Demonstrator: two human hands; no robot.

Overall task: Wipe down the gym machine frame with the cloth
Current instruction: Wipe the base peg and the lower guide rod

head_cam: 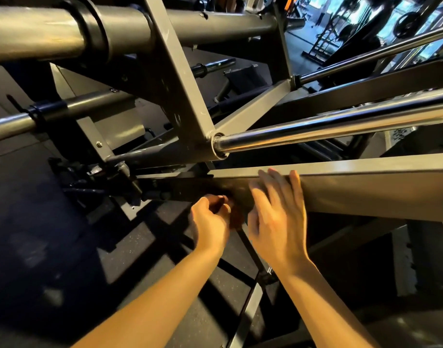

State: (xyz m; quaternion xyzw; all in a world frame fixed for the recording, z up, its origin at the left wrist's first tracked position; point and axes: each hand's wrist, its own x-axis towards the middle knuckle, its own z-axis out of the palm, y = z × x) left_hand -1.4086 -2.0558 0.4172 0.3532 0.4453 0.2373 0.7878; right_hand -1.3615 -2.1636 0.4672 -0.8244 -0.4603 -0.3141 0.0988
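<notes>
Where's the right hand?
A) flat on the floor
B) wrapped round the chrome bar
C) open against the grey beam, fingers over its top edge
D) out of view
C: the right hand lies open against the beam with its fingers reaching over the top edge. The chrome bar above goes untouched.
</notes>
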